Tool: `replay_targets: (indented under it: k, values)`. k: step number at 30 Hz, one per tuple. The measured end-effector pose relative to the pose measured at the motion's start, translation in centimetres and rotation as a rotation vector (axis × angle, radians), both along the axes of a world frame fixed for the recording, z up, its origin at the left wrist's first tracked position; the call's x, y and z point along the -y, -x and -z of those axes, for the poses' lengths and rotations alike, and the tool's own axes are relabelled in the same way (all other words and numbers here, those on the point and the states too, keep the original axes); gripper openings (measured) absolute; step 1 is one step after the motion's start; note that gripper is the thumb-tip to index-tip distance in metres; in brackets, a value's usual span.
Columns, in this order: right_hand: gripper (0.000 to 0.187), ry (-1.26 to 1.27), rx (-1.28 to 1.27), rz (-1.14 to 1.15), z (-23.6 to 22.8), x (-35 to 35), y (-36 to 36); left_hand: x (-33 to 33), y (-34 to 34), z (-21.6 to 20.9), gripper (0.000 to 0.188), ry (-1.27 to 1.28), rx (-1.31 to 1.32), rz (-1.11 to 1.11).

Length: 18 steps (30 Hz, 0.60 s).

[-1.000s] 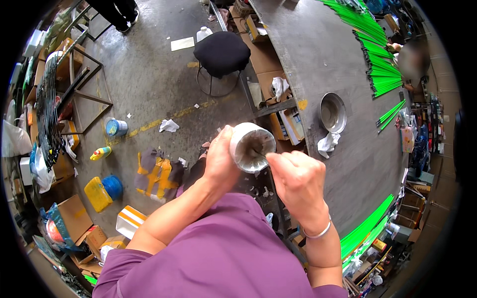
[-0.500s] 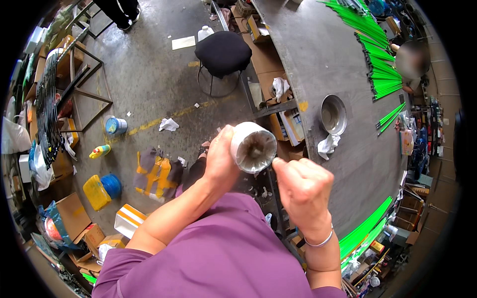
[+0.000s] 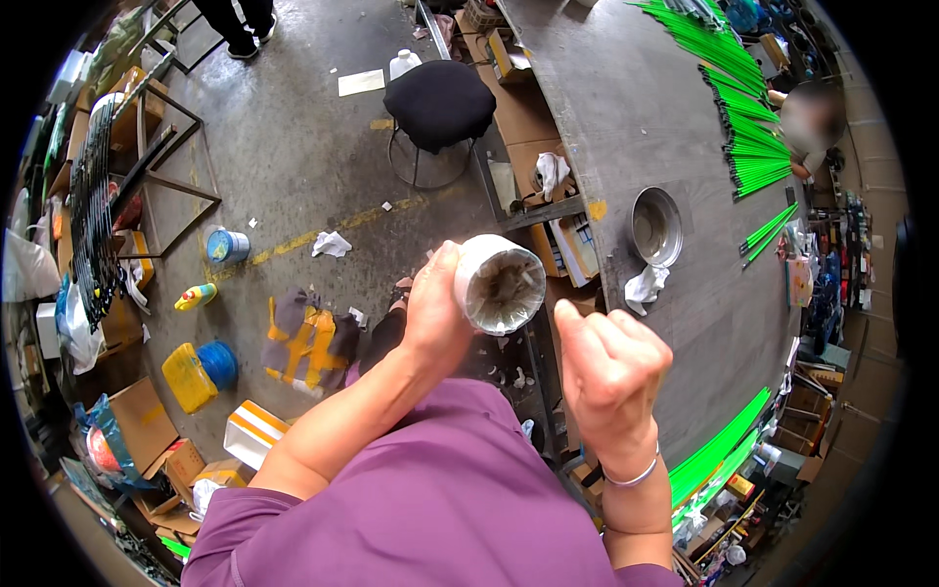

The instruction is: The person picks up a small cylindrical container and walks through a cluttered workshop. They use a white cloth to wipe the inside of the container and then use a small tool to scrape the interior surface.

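Head view: left hand (image 3: pixel 433 305), fingers wrapped round white cylindrical cup (image 3: pixel 476 264), grey-brown residue inside, mouth toward camera, held left of flat grey worktop (image 3: pixel 719 284). Right hand (image 3: pixel 613 370) just beside cup, not touching; fingers curled, can't tell if gripping anything. Round silver metal bowl (image 3: pixel 656 226) on worktop.

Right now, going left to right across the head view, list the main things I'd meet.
Blue can, crumpled white scrap, left hand, white cylindrical container, right hand, small separate group of green rods.
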State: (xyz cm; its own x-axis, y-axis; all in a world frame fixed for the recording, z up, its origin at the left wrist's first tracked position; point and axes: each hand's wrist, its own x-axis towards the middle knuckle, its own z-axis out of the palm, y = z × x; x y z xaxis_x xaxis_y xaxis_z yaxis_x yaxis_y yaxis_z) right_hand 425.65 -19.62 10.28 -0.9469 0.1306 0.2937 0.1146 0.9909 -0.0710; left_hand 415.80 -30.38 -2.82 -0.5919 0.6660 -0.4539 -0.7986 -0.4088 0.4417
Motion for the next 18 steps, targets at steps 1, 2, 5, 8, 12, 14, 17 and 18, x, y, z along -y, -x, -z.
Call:
replay_targets:
  k: [1, 2, 5, 8, 12, 14, 17, 18]
  values:
    - [0.02, -0.027, -0.003, 0.016, 0.5, -0.3, 0.2, 0.0, 0.0, -0.1, 0.035, -0.001, 0.005, 0.0]
    - [0.02, 0.002, 0.028, 0.006, 1.0, -0.2, 0.0, -0.1, -0.1, -0.2, 0.035, -0.001, 0.01, -0.001]
    - [0.021, 0.068, 0.09, -0.016, 1.2, 0.2, -0.7, -0.3, 0.2, -0.6, 0.035, -0.077, 0.059, 0.007]
    - [0.02, -0.018, -0.012, 0.006, 0.3, 0.0, 0.2, 0.0, 0.2, -0.9, 0.036, -0.102, 0.103, -0.011]
    - [0.018, 0.068, 0.089, 0.009, 1.8, 0.2, -0.2, 0.0, 0.0, -0.3, 0.037, -0.079, 0.086, -0.018]
    - [0.017, 0.072, 0.032, 0.005, 1.3, 0.3, -0.1, 0.2, 0.2, 0.0, 0.035, -0.067, 0.073, -0.021]
    - [0.015, -0.01, -0.025, 0.044, 1.5, -0.2, 0.8, 0.2, 0.1, -0.5, 0.032, -0.05, 0.069, -0.021]
    - [0.015, 0.024, -0.004, 0.028, 1.7, -0.2, 0.6, 0.1, 0.2, -0.8, 0.031, -0.045, 0.066, -0.029]
